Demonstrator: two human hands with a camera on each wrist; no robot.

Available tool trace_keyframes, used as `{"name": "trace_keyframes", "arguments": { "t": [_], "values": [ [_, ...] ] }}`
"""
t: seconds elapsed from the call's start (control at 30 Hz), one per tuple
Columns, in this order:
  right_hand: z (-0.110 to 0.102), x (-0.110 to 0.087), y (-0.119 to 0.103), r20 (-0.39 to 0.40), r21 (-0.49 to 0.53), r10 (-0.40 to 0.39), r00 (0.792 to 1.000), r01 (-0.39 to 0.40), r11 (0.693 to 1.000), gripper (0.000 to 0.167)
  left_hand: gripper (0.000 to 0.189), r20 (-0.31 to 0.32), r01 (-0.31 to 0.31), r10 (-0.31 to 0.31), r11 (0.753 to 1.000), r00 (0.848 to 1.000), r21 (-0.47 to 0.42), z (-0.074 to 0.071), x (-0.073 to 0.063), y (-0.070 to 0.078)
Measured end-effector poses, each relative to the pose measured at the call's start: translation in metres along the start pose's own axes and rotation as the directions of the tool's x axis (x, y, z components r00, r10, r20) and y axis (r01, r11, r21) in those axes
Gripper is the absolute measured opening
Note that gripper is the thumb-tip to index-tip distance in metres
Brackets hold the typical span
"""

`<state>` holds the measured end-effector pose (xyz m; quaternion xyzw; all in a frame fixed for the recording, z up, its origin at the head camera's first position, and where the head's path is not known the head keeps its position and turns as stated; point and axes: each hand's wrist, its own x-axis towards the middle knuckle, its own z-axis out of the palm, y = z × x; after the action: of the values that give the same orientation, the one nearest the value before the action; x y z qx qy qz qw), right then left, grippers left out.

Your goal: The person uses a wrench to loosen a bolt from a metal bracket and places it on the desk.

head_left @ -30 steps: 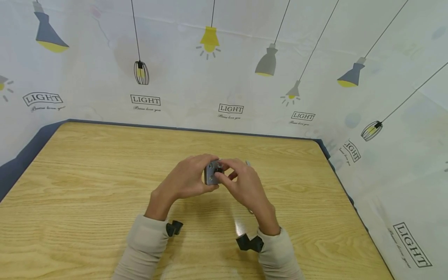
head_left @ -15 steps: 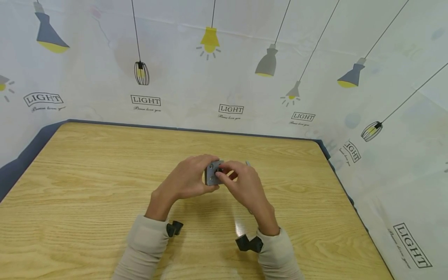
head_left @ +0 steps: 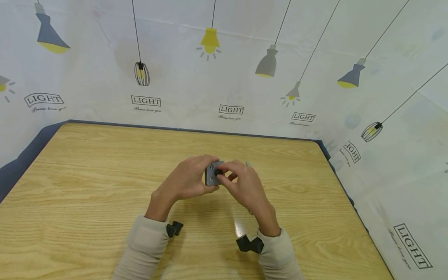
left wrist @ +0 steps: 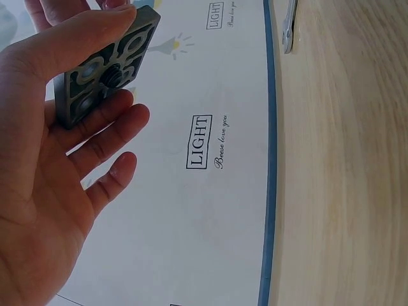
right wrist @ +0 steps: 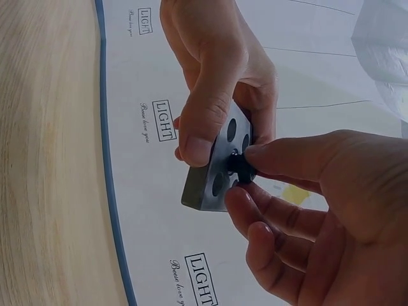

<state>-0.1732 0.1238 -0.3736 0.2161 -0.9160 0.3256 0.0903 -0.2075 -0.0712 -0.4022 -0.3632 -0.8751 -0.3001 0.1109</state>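
Note:
My left hand (head_left: pixel 187 177) grips a square grey metal plate (head_left: pixel 211 175) by its edges, thumb on one side and fingers on the other, above the table. Round holes show near the plate's corners in the right wrist view. A black bolt (right wrist: pixel 241 168) stands in the plate's middle, its head pinched between the thumb and forefinger of my right hand (head_left: pixel 244 183). From the left wrist view, the plate's other face has raised, recessed shapes, with a dark round bolt end (left wrist: pixel 112 76) at the centre.
Under the hands lies a wood-grain table (head_left: pixel 105 175). A silver wrench (left wrist: pixel 289 33) rests on it, mostly hidden behind my right hand in the head view. A pale sheet (head_left: pixel 175 77) printed with lamps rises behind the table's back and right edges.
The fingers of my right hand have turned and shifted slightly at the bolt, so more of its black head shows. My left hand and the plate have stayed nearly still.

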Motion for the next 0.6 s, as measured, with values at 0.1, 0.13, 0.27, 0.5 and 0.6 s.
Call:
{"name": "trace_keyframes", "arguments": {
  "t": [0.1,0.13,0.27,0.5,0.6],
  "values": [
    [-0.0001,-0.0003,-0.0004,0.002,0.000,0.004,1.000,-0.004,1.000,0.022,0.067,0.000,0.002,-0.002,1.000,1.000,0.000,-0.0002,-0.0001,0.0003],
    [-0.0002,-0.0003,-0.0005,0.003,-0.001,0.006,1.000,-0.006,1.000,0.022,0.067,-0.001,0.003,-0.003,1.000,1.000,0.000,-0.0002,-0.0001,0.0003],
    [-0.0005,-0.0007,-0.0008,0.007,-0.001,0.007,1.000,-0.007,1.000,0.022,0.066,-0.003,0.000,0.000,1.000,1.000,0.001,-0.0001,-0.0002,0.0005],
    [-0.0015,-0.0010,-0.0011,0.007,0.006,0.032,0.999,-0.032,0.999,0.033,0.065,0.000,0.012,-0.012,1.000,1.000,0.005,0.0002,-0.0006,-0.0003],
    [-0.0014,-0.0009,-0.0018,-0.013,0.004,0.081,0.997,-0.081,0.997,0.036,0.066,-0.004,0.014,-0.014,1.000,1.000,0.006,0.0000,-0.0005,-0.0002]
  ]
}}
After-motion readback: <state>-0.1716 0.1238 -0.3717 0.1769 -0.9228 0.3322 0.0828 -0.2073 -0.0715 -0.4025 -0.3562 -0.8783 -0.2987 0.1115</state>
